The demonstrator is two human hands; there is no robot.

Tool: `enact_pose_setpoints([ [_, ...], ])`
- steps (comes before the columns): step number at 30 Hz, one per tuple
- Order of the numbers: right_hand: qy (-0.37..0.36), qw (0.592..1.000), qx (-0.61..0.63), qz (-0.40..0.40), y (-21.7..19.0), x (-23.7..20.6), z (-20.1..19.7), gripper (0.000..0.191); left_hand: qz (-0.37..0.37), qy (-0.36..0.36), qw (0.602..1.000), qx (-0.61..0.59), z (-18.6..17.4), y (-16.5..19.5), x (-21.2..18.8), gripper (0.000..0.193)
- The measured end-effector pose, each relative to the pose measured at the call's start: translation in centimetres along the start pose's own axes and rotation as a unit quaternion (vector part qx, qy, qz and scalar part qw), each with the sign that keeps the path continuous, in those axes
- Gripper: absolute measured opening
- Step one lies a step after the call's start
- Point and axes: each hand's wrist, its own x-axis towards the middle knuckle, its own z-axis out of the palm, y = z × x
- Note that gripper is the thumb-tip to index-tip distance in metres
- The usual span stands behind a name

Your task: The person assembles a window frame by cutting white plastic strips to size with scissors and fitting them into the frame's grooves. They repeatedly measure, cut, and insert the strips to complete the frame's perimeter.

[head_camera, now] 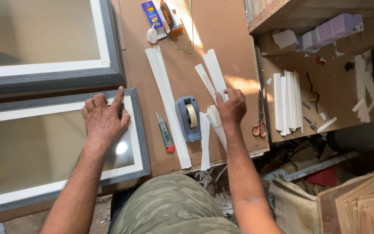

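While the left hand [104,119] lies flat on the near frame [140,143], its fingers [118,96] are spread and released, gripping nothing, with the forefinger pointing to the frame's far right corner. That frame is grey with a white inner border and glass, and it rests on the brown desk [234,34] at the left. Just right of it lies a green knife [166,137] with a red near end, and beside that a long white strip [168,104] runs from near to far. A blue tape dispenser [188,118] sits between this strip and the right hand [231,107]. The right hand's fingers are bent down onto a bundle of shorter white strips [215,119], pinching them at its far end (how tightly cannot be told); the bundle lies on the desk just right of the dispenser, and more strips fan out beyond the hand. Right of the hand, scissors [260,125] with orange handles lie at the desk's edge. Further right, a stack of white strips [288,102] rests on a lower board. On the far left a second frame [66,78] lies beyond the first, and small boxes [163,17] sit at the desk's far side.
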Motion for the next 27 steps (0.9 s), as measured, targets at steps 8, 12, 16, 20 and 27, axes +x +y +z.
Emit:
enact_pose_setpoints([
  [8, -0.247, 0.745, 0.572, 0.238, -2.9, -9.6, -3.6, 0.043, 0.032, 0.122, 0.970, -0.209, -1.3, 6.1, -4.9, 0.060],
  [12, -0.352, 0.692, 0.598, 0.201, -4.4, -14.0, -4.4, 0.046, -0.051, -0.114, 0.690, -0.713, -0.5, 10.9, -8.7, 0.047],
  [16, -0.271, 0.830, 0.459, 0.164, -2.8, -14.7, -3.3, 0.041, -0.121, -0.109, 0.608, -0.777, -0.6, 10.5, -10.1, 0.027],
  [20, -0.164, 0.945, 0.255, 0.123, -0.4, -14.0, -0.7, 0.038, -0.208, -0.073, 0.625, -0.749, -1.5, 7.6, -11.7, 0.024],
  [27, -0.269, 0.875, 0.327, 0.234, -2.7, -14.6, 0.8, 0.036, -0.247, 0.004, 0.632, -0.735, -1.3, 2.7, -15.8, 0.025],
])
